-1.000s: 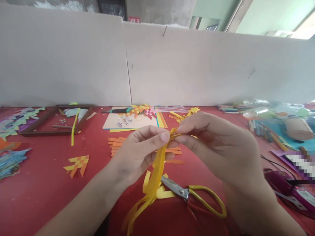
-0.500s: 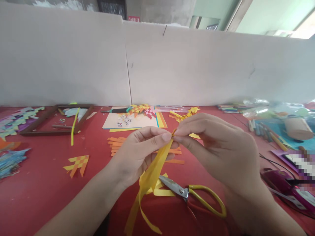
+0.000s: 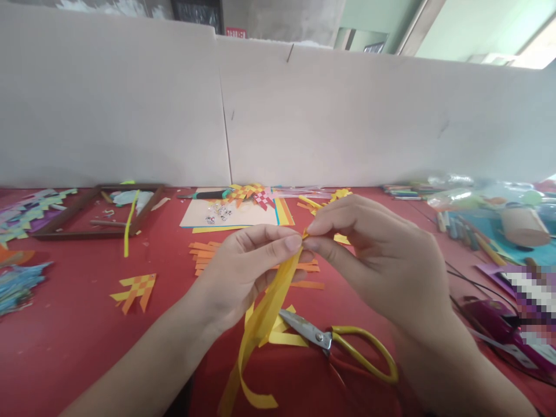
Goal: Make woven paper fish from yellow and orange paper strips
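Note:
My left hand (image 3: 247,266) and my right hand (image 3: 377,260) meet above the red table (image 3: 78,330), both pinching the top end of a bundle of yellow paper strips (image 3: 264,313). The strips hang down from my fingertips toward the table's near edge, and one curls at the bottom. Just right of the hanging strips, yellow-handled scissors (image 3: 343,344) lie on the table under my right wrist. Orange paper strips (image 3: 204,255) lie on the table behind my left hand.
A woven orange-and-yellow paper piece (image 3: 134,289) lies to the left. Farther back are a wooden frame (image 3: 91,211), a paper sheet with woven pieces (image 3: 237,211), and green-purple weavings (image 3: 26,211). Pencils (image 3: 460,229), a cylinder (image 3: 523,226) and a purple tool (image 3: 499,321) crowd the right. White boards (image 3: 278,116) wall the back.
The yellow strips have been drawn together and hang straighter; their lower ends swung left and one curled. Both hands kept their pinch and barely shifted.

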Available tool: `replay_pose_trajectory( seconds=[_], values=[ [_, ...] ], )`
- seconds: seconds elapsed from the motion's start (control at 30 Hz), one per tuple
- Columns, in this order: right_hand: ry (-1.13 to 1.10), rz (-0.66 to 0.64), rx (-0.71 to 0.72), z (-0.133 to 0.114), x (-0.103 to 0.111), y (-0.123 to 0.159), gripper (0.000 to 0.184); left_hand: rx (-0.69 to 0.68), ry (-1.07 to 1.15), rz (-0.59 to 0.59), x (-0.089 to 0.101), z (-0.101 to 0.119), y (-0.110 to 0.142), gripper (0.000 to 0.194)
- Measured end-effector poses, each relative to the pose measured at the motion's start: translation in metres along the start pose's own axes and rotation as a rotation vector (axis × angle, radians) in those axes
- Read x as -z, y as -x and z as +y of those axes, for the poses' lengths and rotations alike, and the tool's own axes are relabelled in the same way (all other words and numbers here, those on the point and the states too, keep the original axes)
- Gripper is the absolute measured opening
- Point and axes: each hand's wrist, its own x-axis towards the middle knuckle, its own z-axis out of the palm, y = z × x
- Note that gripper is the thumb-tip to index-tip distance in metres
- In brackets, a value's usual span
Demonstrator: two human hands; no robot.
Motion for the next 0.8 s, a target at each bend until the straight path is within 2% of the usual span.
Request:
replay_pose_trajectory(
  seconds=[0.17, 0.4, 0.67, 0.8],
  values=[
    [-0.016, -0.088, -0.055, 0.0004, 0.0023, -0.0003, 0.013, 0.005, -0.006, 0.023, -0.0007, 0.0002, -0.0009, 0.012],
    [0.031, -0.034, -0.004, 0.0006, 0.0009, 0.0010, 0.014, 0.020, 0.022, 0.046, -0.0010, 0.0011, -0.0013, 0.012],
    [0.033, -0.021, -0.059, 0.0012, 0.0013, 0.0023, 0.011, 0.019, -0.002, 0.052, -0.0009, 0.0007, -0.0006, 0.011],
    [-0.023, -0.068, -0.098, 0.0016, 0.0037, 0.0027, 0.009, 0.004, -0.036, 0.021, -0.0007, 0.0003, 0.0005, 0.011]
  ],
)
